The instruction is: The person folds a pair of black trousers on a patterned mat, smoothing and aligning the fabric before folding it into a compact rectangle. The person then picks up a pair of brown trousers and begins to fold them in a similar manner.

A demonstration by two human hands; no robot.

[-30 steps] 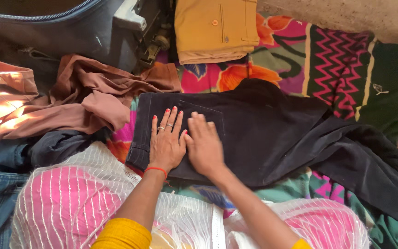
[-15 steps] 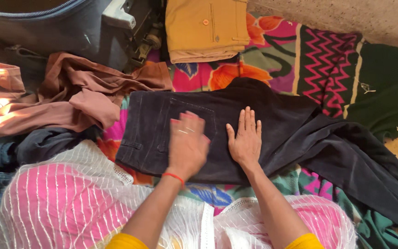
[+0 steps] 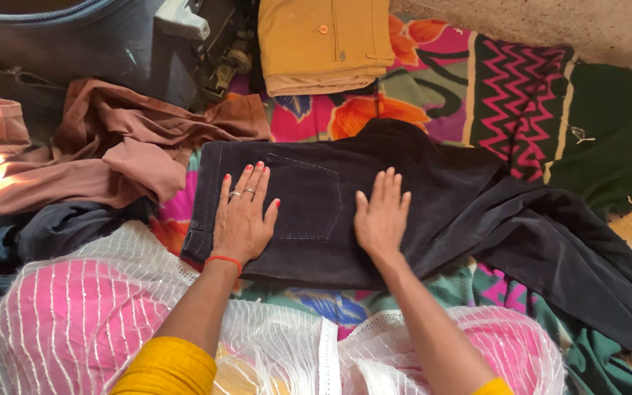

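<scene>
A pair of dark navy corduroy trousers [image 3: 440,205] lies flat on a flowered cloth, waistband to the left, legs trailing off to the lower right. My left hand [image 3: 243,216] presses flat on the waist end, fingers spread, left of the back pocket [image 3: 303,197]. My right hand [image 3: 380,218] lies flat on the seat just right of that pocket. Both palms rest on the fabric and grip nothing.
Folded mustard trousers [image 3: 323,44] lie at the top. Crumpled brown garments [image 3: 111,150] and blue denim [image 3: 9,241] are heaped at left by a dark zipped bag [image 3: 60,44]. A zigzag-patterned and green blanket [image 3: 550,102] covers the right. My pink-clad knees are nearest.
My two hands started together on the pocket; the right one slid rightward along the trousers, and the left one went right, then back to the waistband.
</scene>
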